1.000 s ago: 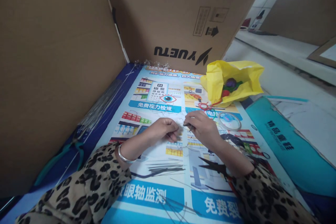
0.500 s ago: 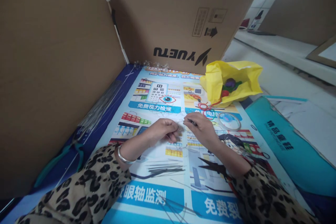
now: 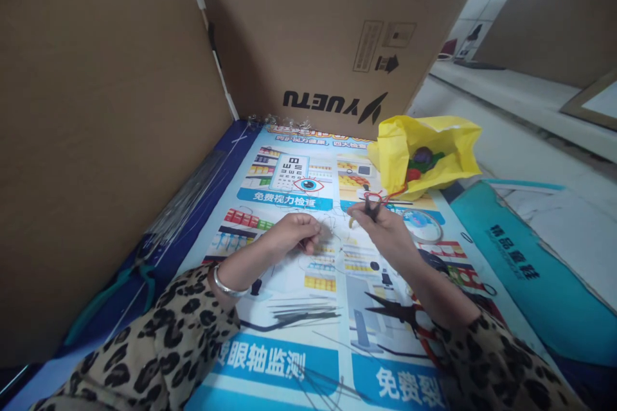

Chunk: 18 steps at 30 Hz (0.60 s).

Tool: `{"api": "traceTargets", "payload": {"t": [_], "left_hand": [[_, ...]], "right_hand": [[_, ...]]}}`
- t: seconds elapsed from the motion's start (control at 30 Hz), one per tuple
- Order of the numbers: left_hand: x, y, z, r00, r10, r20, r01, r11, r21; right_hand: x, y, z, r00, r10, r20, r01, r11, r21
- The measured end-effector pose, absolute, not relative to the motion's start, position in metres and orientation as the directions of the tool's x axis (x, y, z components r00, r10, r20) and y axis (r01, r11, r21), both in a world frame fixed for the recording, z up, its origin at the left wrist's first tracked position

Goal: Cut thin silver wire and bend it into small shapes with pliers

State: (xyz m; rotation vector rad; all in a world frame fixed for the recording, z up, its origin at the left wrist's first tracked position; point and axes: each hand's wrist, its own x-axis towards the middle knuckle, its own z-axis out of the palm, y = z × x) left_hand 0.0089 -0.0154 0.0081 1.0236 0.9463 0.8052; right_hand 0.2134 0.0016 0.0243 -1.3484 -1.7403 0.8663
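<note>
My left hand (image 3: 299, 232) is closed in a pinch, with a thin wire (image 3: 332, 226) running out from its fingertips toward the right. My right hand (image 3: 383, 231), a short way off, is closed on a small dark V-shaped tool (image 3: 373, 207); its lower part is hidden in the palm. Something small and yellowish shows below the fingertips. Nearer to me lie a bunch of cut dark wires (image 3: 306, 313) and black-bladed scissors (image 3: 398, 311) with red handles, partly under my right forearm. More loose wires (image 3: 328, 385) lie at the front.
A yellow bag (image 3: 395, 148) with coloured balls inside stands at back right, near red cord (image 3: 373, 198) and a clear round ring (image 3: 436, 231). On the left lie a wire bundle (image 3: 186, 196) and teal-handled pliers (image 3: 113, 295). Cardboard walls (image 3: 328, 26) rise behind and left.
My right hand has moved slightly right, away from my left, and turned so that the dark tool now points up. My left hand keeps its pinch almost in place.
</note>
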Motion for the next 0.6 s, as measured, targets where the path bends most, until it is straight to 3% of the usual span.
{"api": "traceTargets", "payload": {"t": [0.13, 0.37, 0.5, 0.6], "left_hand": [[-0.001, -0.009, 0.007, 0.374, 0.905, -0.202, -0.182, 0.285, 0.941], [-0.005, -0.006, 0.004, 0.379, 0.917, -0.127, -0.283, 0.245, 0.927], [-0.004, -0.006, 0.003, 0.354, 0.927, -0.121, -0.305, 0.237, 0.922], [-0.001, -0.006, 0.003, 0.284, 0.948, -0.146, -0.312, 0.236, 0.920]], "right_hand": [[0.214, 0.005, 0.019, -0.176, 0.984, 0.025, 0.461, 0.104, -0.881], [0.206, 0.000, 0.003, -0.347, 0.937, -0.042, 0.452, 0.128, -0.883], [0.211, 0.001, 0.001, -0.457, 0.889, 0.024, 0.471, 0.265, -0.842], [0.214, 0.005, -0.001, -0.458, 0.879, 0.134, 0.561, 0.403, -0.723]]}}
